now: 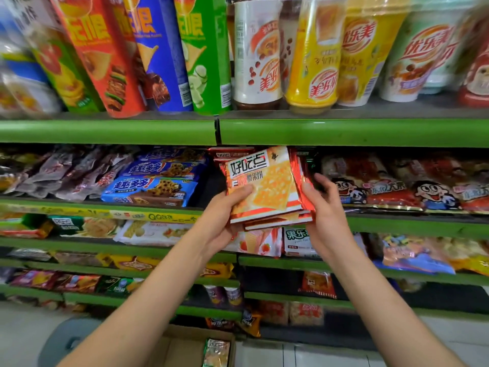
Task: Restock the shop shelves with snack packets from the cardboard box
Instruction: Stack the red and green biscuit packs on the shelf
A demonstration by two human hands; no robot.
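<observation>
Left hand (225, 215) and right hand (324, 205) grip stack of orange cracker packets (267, 186) before second green shelf (370, 132) | cardboard box (182, 345) on pale floor (21, 329) holds green packet (215, 353)

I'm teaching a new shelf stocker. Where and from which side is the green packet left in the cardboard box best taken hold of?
Judging by its pose, take the green packet by its top edge, coming from straight above. It stands on end against the right wall of the cardboard box, so that sealed top strip is the nearest free part, thin enough to pinch. Its lower part is out of frame.
</observation>
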